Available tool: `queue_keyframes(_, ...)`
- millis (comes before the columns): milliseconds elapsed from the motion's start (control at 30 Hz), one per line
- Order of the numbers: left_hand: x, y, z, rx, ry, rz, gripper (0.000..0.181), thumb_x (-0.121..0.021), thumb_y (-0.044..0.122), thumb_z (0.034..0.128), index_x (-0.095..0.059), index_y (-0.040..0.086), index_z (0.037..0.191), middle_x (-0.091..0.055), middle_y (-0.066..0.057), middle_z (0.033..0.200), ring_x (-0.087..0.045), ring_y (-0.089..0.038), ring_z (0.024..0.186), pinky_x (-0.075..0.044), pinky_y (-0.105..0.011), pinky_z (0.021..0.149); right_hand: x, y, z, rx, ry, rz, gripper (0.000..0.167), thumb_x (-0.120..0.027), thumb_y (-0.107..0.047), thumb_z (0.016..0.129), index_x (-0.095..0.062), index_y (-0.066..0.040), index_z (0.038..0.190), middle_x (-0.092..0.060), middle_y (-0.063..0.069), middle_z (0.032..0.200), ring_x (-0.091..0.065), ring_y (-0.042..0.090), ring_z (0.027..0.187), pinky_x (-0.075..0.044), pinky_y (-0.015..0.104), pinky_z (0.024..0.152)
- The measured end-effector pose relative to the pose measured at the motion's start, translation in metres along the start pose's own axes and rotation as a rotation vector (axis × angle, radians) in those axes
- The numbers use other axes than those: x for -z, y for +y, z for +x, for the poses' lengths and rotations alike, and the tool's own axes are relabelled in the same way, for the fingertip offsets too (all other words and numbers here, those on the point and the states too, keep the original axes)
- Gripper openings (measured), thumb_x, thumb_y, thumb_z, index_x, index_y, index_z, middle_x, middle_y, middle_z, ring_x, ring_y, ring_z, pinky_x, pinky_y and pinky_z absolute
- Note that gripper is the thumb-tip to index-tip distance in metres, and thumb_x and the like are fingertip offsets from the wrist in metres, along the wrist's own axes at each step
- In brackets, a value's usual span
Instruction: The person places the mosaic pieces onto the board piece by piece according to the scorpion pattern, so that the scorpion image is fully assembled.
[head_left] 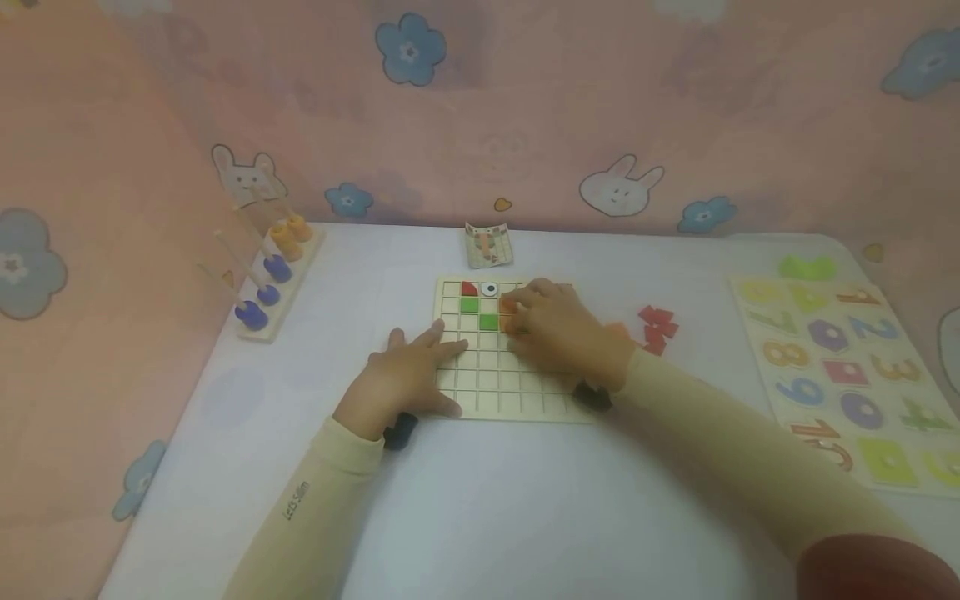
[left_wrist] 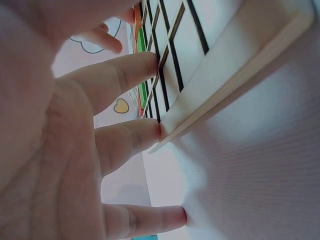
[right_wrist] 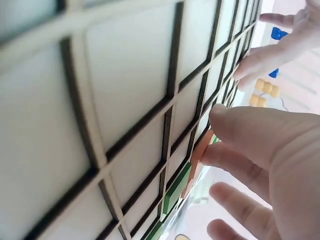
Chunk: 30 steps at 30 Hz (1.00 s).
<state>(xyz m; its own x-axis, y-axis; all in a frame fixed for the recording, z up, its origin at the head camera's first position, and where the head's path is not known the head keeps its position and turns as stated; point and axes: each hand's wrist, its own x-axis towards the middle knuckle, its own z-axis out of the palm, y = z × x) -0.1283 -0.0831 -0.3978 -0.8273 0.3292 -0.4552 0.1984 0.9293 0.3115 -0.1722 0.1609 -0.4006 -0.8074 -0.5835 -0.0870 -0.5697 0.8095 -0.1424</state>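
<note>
A pale wooden grid board [head_left: 487, 404] lies on the white table. Toward its top left sit a red tile [head_left: 468, 289], a white eye tile [head_left: 489, 288] and green tiles [head_left: 469, 305]. My left hand [head_left: 401, 375] is spread over the board's left edge; in the left wrist view some fingertips touch the board and one rests on the tabletop. Over the right part of the board, my right hand [head_left: 562, 329] touches orange tiles [right_wrist: 198, 152] with its index fingertip. Its thumb is beside them, near the grid, and its other fingers are off the board.
Behind the board is a patterned card [head_left: 487, 247]. Red tiles [head_left: 656, 329] and an orange piece [head_left: 617, 332] lie right of it, by my right wrist. A peg stacker [head_left: 281, 292] with blue and yellow beads stands left; a number puzzle [head_left: 840, 383] lies right.
</note>
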Motion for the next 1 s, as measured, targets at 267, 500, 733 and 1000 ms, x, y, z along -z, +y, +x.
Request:
queue_keyframes(267, -0.001, 0.000, -0.001, 0.000, -0.004, 0.003, 0.097, -0.093, 0.047, 0.0787, -0.045, 0.039, 0.162, -0.018, -0.001, 0.177, -0.024, -0.051, 0.149, -0.036, -0.076, 0.107, -0.008, -0.009, -0.008, -0.045, -0.071, -0.043, 0.051, -0.068, -0.042, 0.100, -0.067, -0.018, 0.145, -0.039, 0.008, 0.168, -0.032, 0.039, 0.149, -0.027, 0.062, 0.119)
queue_keyframes(500, 0.001, 0.001, -0.002, -0.003, -0.001, 0.008, 0.096, -0.093, 0.046, 0.0788, -0.045, 0.038, 0.162, -0.018, -0.001, 0.177, -0.027, -0.050, 0.147, -0.036, -0.076, 0.107, -0.010, -0.012, -0.012, -0.117, -0.062, -0.087, 0.049, -0.061, -0.043, 0.104, -0.064, -0.023, 0.148, -0.039, 0.007, 0.167, -0.029, 0.035, 0.151, -0.024, 0.060, 0.121)
queue_keyframes(733, 0.003, 0.002, -0.002, 0.003, -0.004, 0.010, 0.096, -0.093, 0.046, 0.0793, -0.045, 0.038, 0.162, -0.018, -0.002, 0.177, -0.028, -0.049, 0.146, -0.036, -0.077, 0.106, -0.009, -0.008, -0.014, -0.144, -0.055, -0.024, 0.045, -0.058, -0.041, 0.105, -0.066, -0.024, 0.146, -0.038, 0.007, 0.167, -0.027, 0.034, 0.152, -0.023, 0.059, 0.122)
queue_keyframes(1000, 0.003, 0.001, -0.003, -0.002, -0.002, -0.005, 0.097, -0.094, 0.043, 0.0787, -0.045, 0.037, 0.162, -0.018, -0.001, 0.177, -0.028, -0.049, 0.145, -0.035, -0.077, 0.107, 0.011, 0.022, -0.024, -0.309, 0.088, 0.214, 0.038, -0.058, -0.025, 0.105, -0.065, -0.016, 0.141, -0.043, 0.008, 0.164, -0.028, 0.036, 0.152, -0.020, 0.059, 0.123)
